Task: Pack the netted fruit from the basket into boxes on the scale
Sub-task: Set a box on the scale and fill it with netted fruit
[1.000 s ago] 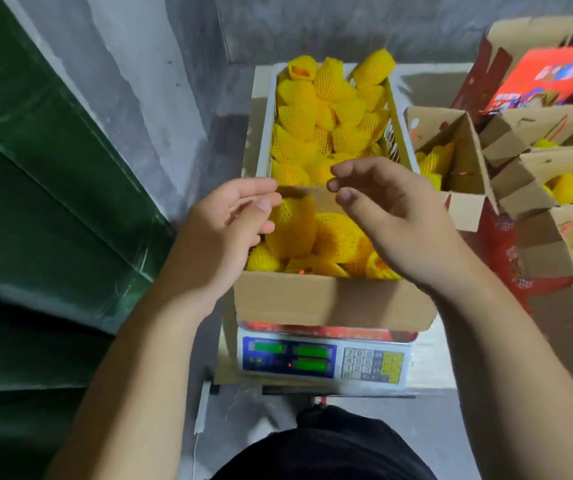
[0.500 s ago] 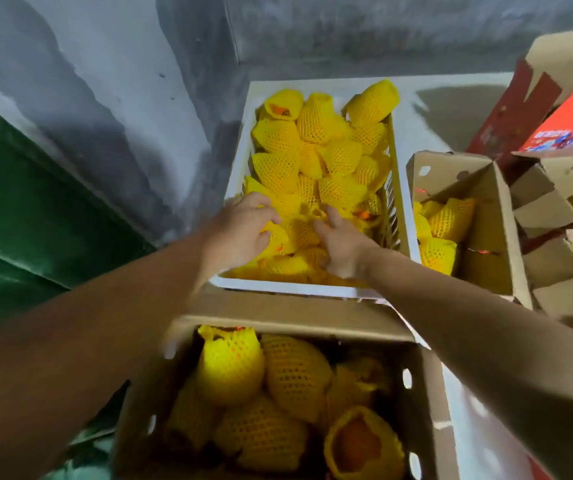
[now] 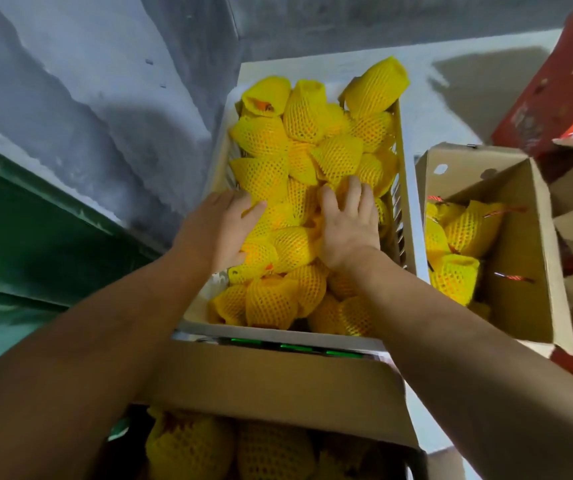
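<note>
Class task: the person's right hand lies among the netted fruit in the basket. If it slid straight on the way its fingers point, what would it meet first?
Probably the netted fruit just beyond the right hand, though depth is unclear.

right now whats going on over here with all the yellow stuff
A person is packing netted fruit from a white basket into cardboard boxes. Both hands are down in the basket: the left hand and the right hand lie on the pile, fingers reaching among the fruit; nothing is lifted out. The near box already holds some, as does a side box.
</note>
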Tool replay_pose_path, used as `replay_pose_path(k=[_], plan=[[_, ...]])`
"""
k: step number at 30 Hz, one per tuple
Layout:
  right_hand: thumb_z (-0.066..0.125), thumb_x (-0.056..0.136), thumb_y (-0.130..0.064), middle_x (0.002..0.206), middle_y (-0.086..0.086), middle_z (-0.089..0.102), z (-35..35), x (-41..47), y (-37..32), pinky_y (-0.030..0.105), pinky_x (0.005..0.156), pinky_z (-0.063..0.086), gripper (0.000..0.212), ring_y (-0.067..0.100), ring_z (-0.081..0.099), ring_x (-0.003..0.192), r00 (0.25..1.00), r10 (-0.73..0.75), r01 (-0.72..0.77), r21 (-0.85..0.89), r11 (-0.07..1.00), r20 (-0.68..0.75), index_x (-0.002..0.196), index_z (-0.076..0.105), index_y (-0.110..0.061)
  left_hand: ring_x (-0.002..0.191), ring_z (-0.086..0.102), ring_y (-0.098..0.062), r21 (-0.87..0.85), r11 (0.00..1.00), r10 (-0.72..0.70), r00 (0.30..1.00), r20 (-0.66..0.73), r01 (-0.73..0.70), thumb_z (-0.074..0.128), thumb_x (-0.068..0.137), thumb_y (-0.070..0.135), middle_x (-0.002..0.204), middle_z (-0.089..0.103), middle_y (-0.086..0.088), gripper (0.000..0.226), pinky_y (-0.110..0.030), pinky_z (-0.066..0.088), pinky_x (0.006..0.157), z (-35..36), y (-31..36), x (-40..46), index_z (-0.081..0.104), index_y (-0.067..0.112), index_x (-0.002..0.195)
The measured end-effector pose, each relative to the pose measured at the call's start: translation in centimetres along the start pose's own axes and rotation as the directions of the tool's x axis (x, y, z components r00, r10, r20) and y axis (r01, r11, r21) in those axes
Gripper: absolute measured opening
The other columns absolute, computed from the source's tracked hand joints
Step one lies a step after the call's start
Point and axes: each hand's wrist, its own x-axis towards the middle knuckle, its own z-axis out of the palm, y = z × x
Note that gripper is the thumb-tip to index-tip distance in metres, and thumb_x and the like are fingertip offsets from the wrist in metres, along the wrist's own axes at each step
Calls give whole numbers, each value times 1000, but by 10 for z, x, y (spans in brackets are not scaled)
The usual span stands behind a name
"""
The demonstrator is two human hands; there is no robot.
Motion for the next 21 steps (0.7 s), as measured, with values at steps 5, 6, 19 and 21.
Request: replay_pose_path(k=[5,6,19,21], plan=[[62,85,-45,155,17,26,-9,-5,3,57,120,16,79,44,27,143,996,-44,43,-10,999,-79,153,26,-24,126,47,-35,0,1000,-5,1000,-12,5,68,81,27,145,43,-13,63,-44,36,102,-6,3,-1,49,17,141],[63,84,-48,150,16,30,-11,-5,3,56,117,20,86,43,32,136,996,-31,30,-6,1000,-86,156,23,-24,127,48,-34,-1,1000,3,1000,-15,-3,69,80,27,146,44,-13,63,-44,36,103,-6,3,-1,50,18,139],[66,88,-45,166,15,10,0,-3,1,61,120,19,84,48,12,149,1000,-4,3,37,999,6,157,20,-30,110,55,-42,-63,998,-23,985,-170,12,87,62,21,125,57,-17,65,-49,41,96,1,4,-4,64,15,123],[69,85,-46,156,15,26,0,-6,-1,62,114,29,81,47,26,141,996,13,-16,-36,999,-87,151,27,-27,108,53,-40,-36,999,-45,983,-181,39,87,65,36,116,54,-15,71,-48,39,96,2,4,-4,59,16,127]])
